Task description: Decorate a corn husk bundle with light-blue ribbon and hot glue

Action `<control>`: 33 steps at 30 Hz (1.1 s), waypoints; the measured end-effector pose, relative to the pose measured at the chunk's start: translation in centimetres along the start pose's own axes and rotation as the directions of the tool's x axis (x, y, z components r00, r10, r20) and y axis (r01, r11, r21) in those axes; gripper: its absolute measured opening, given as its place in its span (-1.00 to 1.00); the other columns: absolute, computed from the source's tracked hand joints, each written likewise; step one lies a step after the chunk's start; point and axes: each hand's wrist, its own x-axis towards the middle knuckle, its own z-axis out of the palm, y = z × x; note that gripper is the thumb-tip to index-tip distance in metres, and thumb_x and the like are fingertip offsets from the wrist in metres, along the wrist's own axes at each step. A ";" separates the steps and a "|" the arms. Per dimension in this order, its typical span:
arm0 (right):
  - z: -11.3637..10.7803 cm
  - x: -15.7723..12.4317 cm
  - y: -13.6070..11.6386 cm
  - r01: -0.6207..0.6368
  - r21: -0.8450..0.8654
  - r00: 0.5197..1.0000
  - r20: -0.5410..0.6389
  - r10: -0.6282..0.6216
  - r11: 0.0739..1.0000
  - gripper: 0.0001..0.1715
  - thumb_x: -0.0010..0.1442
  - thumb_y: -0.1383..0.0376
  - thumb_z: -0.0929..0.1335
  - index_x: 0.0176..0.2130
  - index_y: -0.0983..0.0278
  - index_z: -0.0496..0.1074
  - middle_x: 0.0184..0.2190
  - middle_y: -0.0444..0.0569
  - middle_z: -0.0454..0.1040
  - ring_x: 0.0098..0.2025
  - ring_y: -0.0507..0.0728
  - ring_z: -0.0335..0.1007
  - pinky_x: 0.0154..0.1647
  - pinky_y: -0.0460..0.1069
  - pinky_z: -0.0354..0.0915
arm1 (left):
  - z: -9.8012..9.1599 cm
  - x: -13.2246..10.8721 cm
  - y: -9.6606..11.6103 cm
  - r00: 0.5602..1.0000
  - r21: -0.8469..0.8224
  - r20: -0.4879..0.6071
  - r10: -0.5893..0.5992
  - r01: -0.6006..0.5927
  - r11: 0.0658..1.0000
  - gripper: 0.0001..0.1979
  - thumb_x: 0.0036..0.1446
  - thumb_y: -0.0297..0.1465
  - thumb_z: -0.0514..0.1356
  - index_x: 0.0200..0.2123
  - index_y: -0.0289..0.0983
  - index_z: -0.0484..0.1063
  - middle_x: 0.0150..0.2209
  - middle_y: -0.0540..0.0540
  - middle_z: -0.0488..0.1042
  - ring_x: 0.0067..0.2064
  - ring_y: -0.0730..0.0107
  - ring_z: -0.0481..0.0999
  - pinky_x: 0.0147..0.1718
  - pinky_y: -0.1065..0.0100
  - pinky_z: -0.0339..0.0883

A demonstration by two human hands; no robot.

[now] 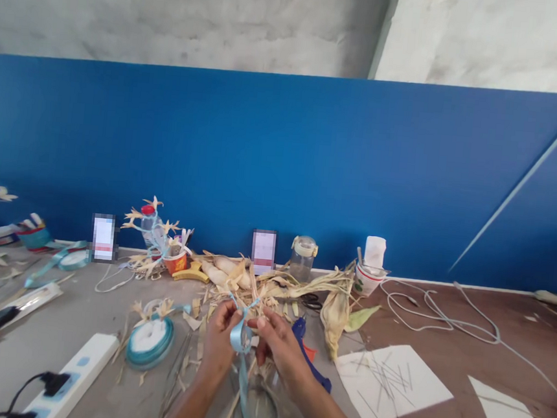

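Note:
My left hand (221, 337) is closed, its thumb and fingertips pinching a light blue satin ribbon (242, 388). The ribbon forms a loop between my hands, and its tail hangs toward the table's near edge. On the other side, my right hand (283, 349) has its fingers bent around the ribbon's edge; its fingertips are partly hidden. Thin blue-wrapped ends stick up above the loop. Below my hands lies a thin round hoop (268, 406). Just beyond them is a pile of dried corn husks (234, 273).
A ribbon spool (149, 344) and a white power strip (81, 374) lie to the left. At right are a blue tool (311, 361), white paper (393, 381) with thin wires, and a white cable (444, 318). A jar (302, 260) and a paper cup (368, 279) stand behind.

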 end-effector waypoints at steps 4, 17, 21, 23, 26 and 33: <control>0.4 -0.3 0.6 0.060 -0.104 0.997 0.062 -0.054 0.993 -0.33 -0.17 0.00 0.41 -0.12 0.32 0.32 -0.32 -0.01 0.41 -0.68 -0.09 0.12 -0.67 -0.11 0.08 | -0.2 0.0 -0.1 0.992 0.104 -0.019 0.128 -0.125 0.987 -0.88 -0.14 -0.39 0.22 -0.47 -0.25 0.35 -0.53 0.05 0.35 -0.47 0.39 0.32 -0.46 0.39 0.20; 1.2 -2.0 -1.1 0.161 -0.433 0.965 0.256 -0.051 0.887 -0.87 -0.13 0.42 0.36 -0.44 0.29 0.38 -0.57 -0.23 0.20 -0.54 -0.04 0.09 -0.51 -0.14 0.05 | -0.2 0.2 -0.2 0.989 -0.145 0.045 -0.143 0.148 0.978 -0.79 -0.10 -0.27 0.24 -0.44 -0.26 0.33 -0.58 0.06 0.36 -0.54 0.46 0.33 -0.52 0.43 0.20; 0.7 -1.7 -1.5 0.280 -0.432 0.959 0.165 -0.230 0.857 -0.86 -0.14 0.40 0.38 -0.63 0.31 0.32 -0.42 -0.13 0.25 -0.39 0.01 0.18 -0.39 -0.11 0.10 | -0.2 0.4 -0.1 0.976 -0.255 0.073 -0.207 0.219 0.942 -0.76 -0.15 -0.28 0.28 -0.42 -0.27 0.33 -0.59 0.07 0.38 -0.57 0.47 0.35 -0.55 0.45 0.19; 0.1 -1.5 -2.0 0.285 -0.299 0.952 0.199 -0.232 0.911 -0.82 -0.07 0.33 0.36 -0.62 0.31 0.30 -0.33 -0.10 0.30 -0.44 -0.02 0.19 -0.42 -0.11 0.12 | -0.2 0.5 -0.2 0.973 -0.304 0.082 -0.217 0.231 0.924 -0.76 -0.15 -0.30 0.28 -0.42 -0.27 0.33 -0.59 0.07 0.39 -0.57 0.49 0.35 -0.55 0.46 0.18; -0.6 -1.4 -2.6 0.227 -0.163 0.940 0.295 -0.172 0.960 -0.79 0.06 0.19 0.30 -0.49 0.28 0.34 -0.31 -0.09 0.35 -0.59 -0.08 0.08 -0.56 -0.12 0.07 | -0.3 0.6 -0.4 0.973 -0.332 0.097 -0.208 0.229 0.915 -0.78 -0.13 -0.30 0.27 -0.43 -0.26 0.33 -0.58 0.07 0.40 -0.57 0.52 0.34 -0.54 0.46 0.18; 0.8 -2.2 -0.8 0.364 -0.492 0.924 0.300 -0.239 0.790 -0.67 -0.18 0.49 0.40 -0.33 0.25 0.39 -0.10 -0.08 0.27 -0.44 -0.05 0.19 -0.44 -0.13 0.12 | -0.1 0.5 -0.4 0.977 -0.286 0.066 -0.204 0.215 0.934 -0.72 -0.20 -0.28 0.31 -0.43 -0.28 0.33 -0.58 0.08 0.39 -0.55 0.51 0.35 -0.54 0.47 0.19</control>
